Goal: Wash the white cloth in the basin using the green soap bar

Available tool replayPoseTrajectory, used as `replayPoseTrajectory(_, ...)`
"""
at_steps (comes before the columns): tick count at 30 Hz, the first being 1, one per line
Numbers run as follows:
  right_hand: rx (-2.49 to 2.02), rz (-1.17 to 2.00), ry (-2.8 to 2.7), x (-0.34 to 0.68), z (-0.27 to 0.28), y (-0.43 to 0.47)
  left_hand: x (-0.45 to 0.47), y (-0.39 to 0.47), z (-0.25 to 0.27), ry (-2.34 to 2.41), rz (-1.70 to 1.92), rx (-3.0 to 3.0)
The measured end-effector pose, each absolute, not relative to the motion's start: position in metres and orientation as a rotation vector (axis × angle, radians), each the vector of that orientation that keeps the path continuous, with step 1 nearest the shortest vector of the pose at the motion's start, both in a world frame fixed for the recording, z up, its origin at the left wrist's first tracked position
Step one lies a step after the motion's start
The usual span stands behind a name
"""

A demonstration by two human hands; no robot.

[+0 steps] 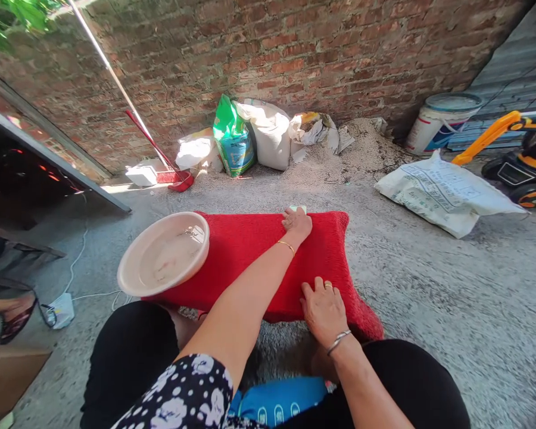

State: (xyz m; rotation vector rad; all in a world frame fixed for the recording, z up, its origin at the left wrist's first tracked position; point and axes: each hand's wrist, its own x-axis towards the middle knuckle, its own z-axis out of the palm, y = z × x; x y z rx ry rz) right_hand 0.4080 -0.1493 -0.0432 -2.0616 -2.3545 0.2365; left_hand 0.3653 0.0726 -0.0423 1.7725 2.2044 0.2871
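Observation:
A red knitted cloth (250,250) covers a low bench-like support in front of my knees. My left hand (297,223) reaches across to its far edge, fingers bent over a small pale green block (299,209). Most of the block is hidden under the hand; it could be soap or a sponge, I cannot tell. Nearer to me, my right hand (325,310) lies flat on the cloth near the right end, its fingers spread and holding nothing. On the left end of the cloth stands a pale pink basin (129,268) with cloudy water in it.
Along the brick wall (295,53) stand a green-blue bag (236,149), a white sack (270,137) and a gravel pile (361,149). Another sack (446,190) lies at right, near a bucket (442,122) and a yellow-black machine (518,155). Someone's foot (20,310) shows at left.

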Motion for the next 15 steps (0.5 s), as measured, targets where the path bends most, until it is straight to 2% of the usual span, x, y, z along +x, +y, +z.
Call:
replayPoseTrajectory(4, -2.074, 0.325, -2.374, 0.408, -0.041, -0.145, 0.438, 0.045, -0.044, 1.844, 0.272, 1.988)
replayPoseTrajectory(7, -2.07, 0.36, -2.376, 0.408, -0.04, -0.144, 0.453, 0.034, -0.042, 1.69, 0.252, 2.048)
replayPoseTrajectory(10, -2.028, 0.328, -2.347, 0.409, -0.039, -0.147, 0.421, 0.039, -0.037, 1.762, 0.25, 2.045)
replayPoseTrajectory(15, -1.995, 0.288, -2.32, 0.409, -0.038, -0.15, 0.304, 0.059, -0.018, 2.28, 0.24, 1.82)
